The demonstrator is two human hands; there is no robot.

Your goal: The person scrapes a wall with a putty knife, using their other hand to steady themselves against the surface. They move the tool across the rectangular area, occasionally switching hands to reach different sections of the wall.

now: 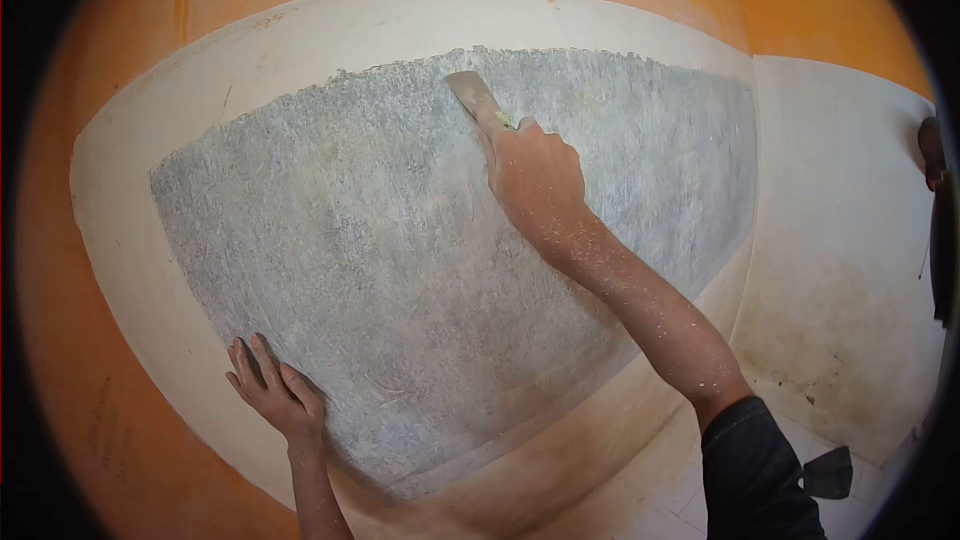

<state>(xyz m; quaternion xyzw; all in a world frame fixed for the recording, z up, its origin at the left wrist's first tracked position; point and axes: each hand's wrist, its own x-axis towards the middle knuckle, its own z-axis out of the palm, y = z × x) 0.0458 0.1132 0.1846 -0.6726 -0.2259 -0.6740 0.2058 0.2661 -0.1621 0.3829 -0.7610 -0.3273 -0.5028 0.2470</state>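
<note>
My right hand grips a scraper with a flat metal blade and a green handle. The blade lies against the wall near the top edge of a large grey scraped patch. My left hand rests flat on the wall at the lower left edge of that patch, fingers spread and holding nothing. White dust flecks cover my right forearm, and a dark sleeve covers my upper arm.
Cream paint rings the grey patch, with orange paint beyond it. A wall corner runs down at right to a second cream wall. A tiled floor shows at bottom right, and a dark object at the right edge.
</note>
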